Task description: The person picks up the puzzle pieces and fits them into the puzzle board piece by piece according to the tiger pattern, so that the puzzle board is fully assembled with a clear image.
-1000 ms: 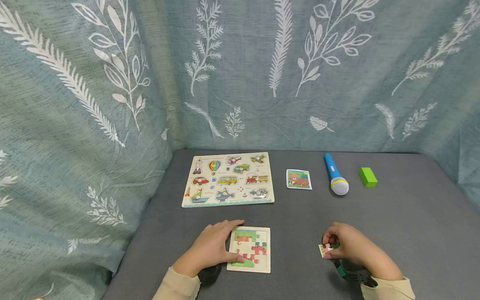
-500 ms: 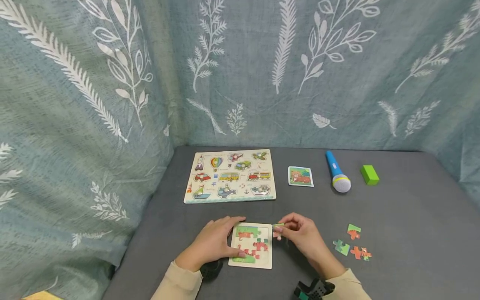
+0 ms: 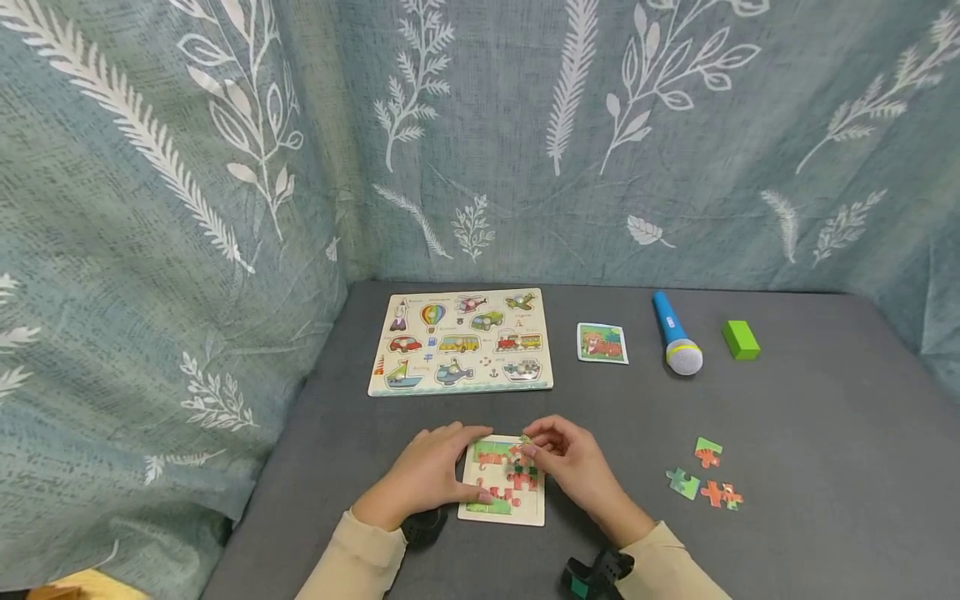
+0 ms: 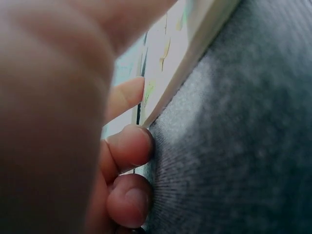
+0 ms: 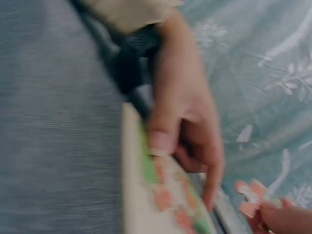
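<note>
A small square jigsaw tray (image 3: 535,510), pale wood with a partly filled orange-and-green picture, lies at the table's front. My left hand (image 3: 423,477) holds its left side, thumb on the lower part of the face and index finger at the top edge. Between thumb and fingers my right hand (image 3: 576,462) pinches an orange-and-green jigsaw piece (image 5: 249,197) over the tray's upper right part. In the head view that piece is partly covered by the fingers. The left wrist view shows the tray's edge (image 4: 183,73) close to the left fingertips.
Several loose jigsaw pieces (image 3: 722,495) lie to the right. Behind stand a vehicle peg puzzle board (image 3: 468,387), a small picture card (image 3: 602,343), a blue toy microphone (image 3: 671,321) and a green block (image 3: 741,340). A patterned curtain (image 3: 510,150) borders the table.
My right hand has carried the jigsaw piece leftward from the right of the table to above the tray. The left hand keeps its hold on the tray.
</note>
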`<state>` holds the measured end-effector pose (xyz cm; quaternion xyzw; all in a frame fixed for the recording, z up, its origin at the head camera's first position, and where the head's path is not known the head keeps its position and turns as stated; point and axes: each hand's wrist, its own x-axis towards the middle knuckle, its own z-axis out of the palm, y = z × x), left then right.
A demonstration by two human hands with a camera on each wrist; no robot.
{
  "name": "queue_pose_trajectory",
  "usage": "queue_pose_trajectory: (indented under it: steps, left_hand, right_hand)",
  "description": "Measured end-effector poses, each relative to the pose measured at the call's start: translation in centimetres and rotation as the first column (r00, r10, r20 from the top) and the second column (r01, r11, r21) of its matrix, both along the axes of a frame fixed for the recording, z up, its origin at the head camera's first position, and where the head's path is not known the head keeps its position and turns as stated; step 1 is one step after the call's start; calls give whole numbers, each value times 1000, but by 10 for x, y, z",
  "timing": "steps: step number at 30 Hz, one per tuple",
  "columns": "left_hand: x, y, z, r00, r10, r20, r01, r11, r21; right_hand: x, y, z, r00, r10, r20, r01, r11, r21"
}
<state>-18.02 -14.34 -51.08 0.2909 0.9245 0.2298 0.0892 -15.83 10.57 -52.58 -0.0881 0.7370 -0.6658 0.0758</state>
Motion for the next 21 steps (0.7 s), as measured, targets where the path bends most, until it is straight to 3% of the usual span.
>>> queue_pose_trajectory:
  steps: [3,8,12,16,21]
  left_hand:
    - [-1,0,0,1000,-11,7,11,1000,3]
    - [-3,1,0,1000,-22,0,22,1000,1]
    - [-4,2,0,1000,-24,-4,24,1000,-6]
    - [-4,1,-1,1000,-19,8,19,1000,-8]
    - [-4,0,0,1000,-6,20,6,1000,3]
  right_hand:
    - [-9,-2,-1,999,13,-42,-11,999,49]
    - [-18,-4,-3,999,26,-29,-26,999,-22]
    - [-17,-6,-5,999,3,-36,-5,999,-54]
    - [-13,-11,-3,997,-16,-77,15,1000,-9]
    - [-11,-18,4,993,19,-114,-16,1000,21]
